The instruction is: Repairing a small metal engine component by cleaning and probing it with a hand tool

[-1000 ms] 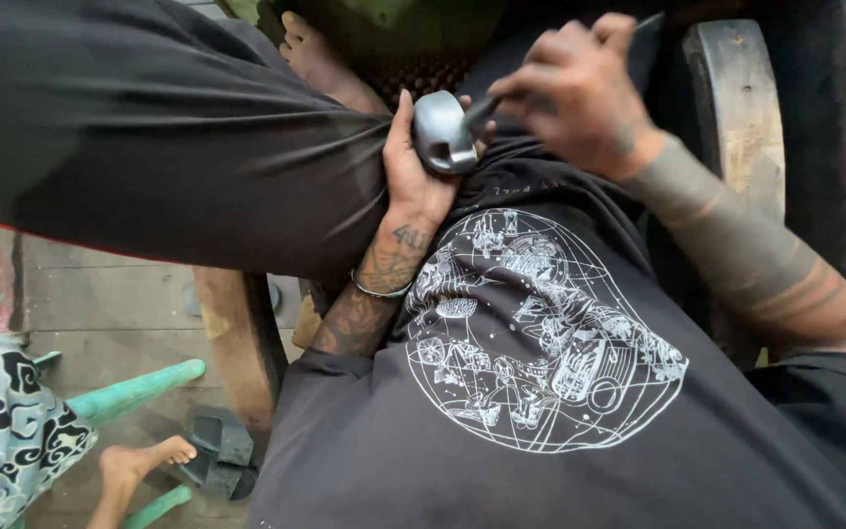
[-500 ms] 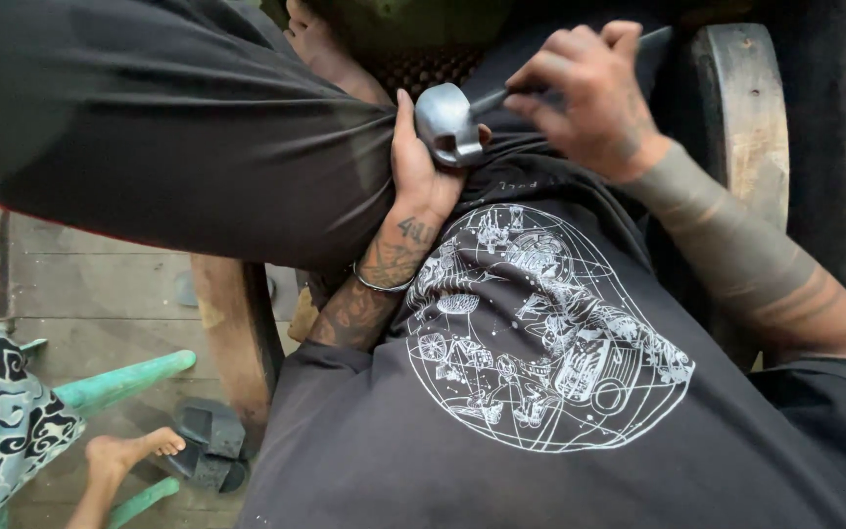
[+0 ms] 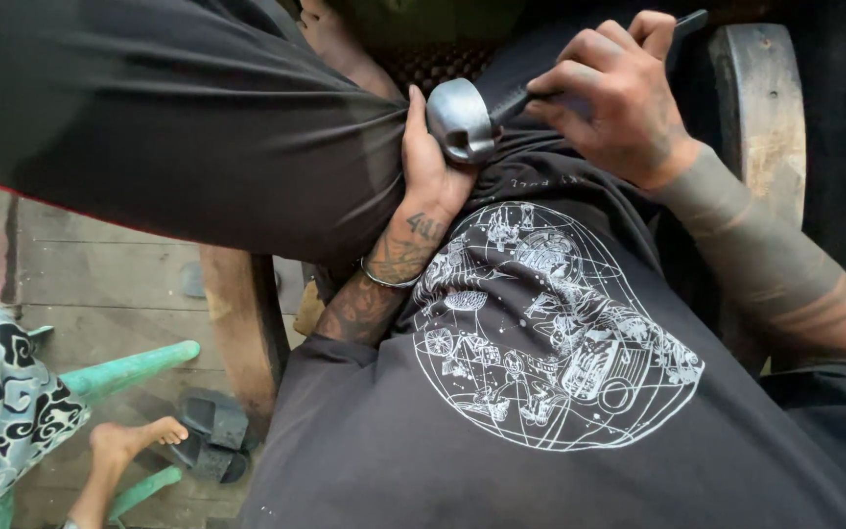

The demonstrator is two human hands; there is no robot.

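Two hands work black cloth (image 3: 178,127): left hand (image 3: 430,167) clutches its gathered folds, right hand (image 3: 614,93) fingers wrapped around a metal tool (image 3: 462,120).

We see no packages, labels, signs or screens here (only cloth, hands, a metal tool and wood fill the view), so we have nothing of that kind to place.
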